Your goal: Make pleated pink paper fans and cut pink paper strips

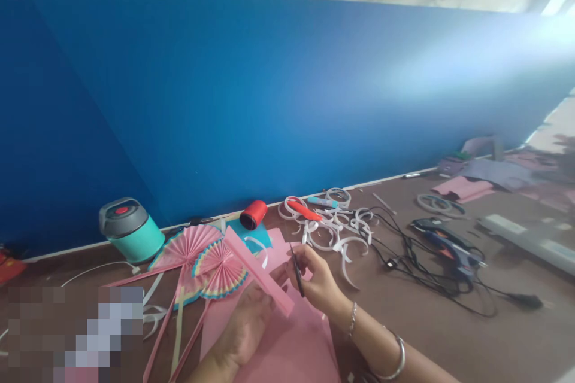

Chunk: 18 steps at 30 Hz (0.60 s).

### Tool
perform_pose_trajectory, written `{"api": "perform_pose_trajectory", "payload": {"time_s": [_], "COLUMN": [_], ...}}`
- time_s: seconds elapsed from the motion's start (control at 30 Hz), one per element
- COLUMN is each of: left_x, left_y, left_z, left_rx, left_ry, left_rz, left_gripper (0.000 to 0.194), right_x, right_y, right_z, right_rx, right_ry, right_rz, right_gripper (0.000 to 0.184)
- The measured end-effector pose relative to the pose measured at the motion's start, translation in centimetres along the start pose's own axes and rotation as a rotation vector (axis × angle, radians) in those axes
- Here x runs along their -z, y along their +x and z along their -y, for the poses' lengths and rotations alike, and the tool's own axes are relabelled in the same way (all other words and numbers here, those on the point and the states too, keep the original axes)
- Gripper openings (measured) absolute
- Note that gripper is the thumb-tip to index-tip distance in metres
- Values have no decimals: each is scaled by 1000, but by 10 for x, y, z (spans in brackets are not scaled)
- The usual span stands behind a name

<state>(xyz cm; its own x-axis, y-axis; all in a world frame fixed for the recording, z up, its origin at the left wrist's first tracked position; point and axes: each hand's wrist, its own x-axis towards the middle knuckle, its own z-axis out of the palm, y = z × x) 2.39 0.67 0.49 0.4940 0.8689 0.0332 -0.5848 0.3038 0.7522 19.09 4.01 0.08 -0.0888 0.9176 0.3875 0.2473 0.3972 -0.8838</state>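
My left hand (251, 317) grips a folded strip of pink paper (257, 270), which slants up and away to the left. Close beside it, my right hand (320, 282) is closed on a slim dark tool, seemingly scissors (297, 274), with its thin tip pointing up and away. The fingertips of my right hand are near the strip; whether the blades touch it I cannot tell. Beneath both hands lies a large pink paper sheet (291, 350). Left of the strip are pleated pink paper fans (221, 267) with blue and yellow edging and long paper tails.
A turquoise bottle (138, 236) with a grey lid stands at left. Behind my hands are a red roll (254, 215) and tangled white paper strips (323, 236). Glue guns (453, 254) with black cords (411, 257) and a white power strip (525, 239) lie right. A blue partition (251, 102) backs the table.
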Motion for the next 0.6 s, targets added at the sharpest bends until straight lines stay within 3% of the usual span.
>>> {"api": "perform_pose_trajectory", "payload": {"time_s": [0.17, 0.6], "left_x": [0, 6], "left_y": [1, 0], "left_z": [1, 4], "left_rx": [13, 8], "left_ry": [-9, 69], "left_rz": [-18, -90], "left_gripper": [58, 53], "right_x": [-2, 2], "right_y": [2, 2], "right_z": [2, 7], "right_rx": [-176, -105], "right_ry": [108, -152], "right_rz": [-9, -39], "right_gripper": [25, 26]}}
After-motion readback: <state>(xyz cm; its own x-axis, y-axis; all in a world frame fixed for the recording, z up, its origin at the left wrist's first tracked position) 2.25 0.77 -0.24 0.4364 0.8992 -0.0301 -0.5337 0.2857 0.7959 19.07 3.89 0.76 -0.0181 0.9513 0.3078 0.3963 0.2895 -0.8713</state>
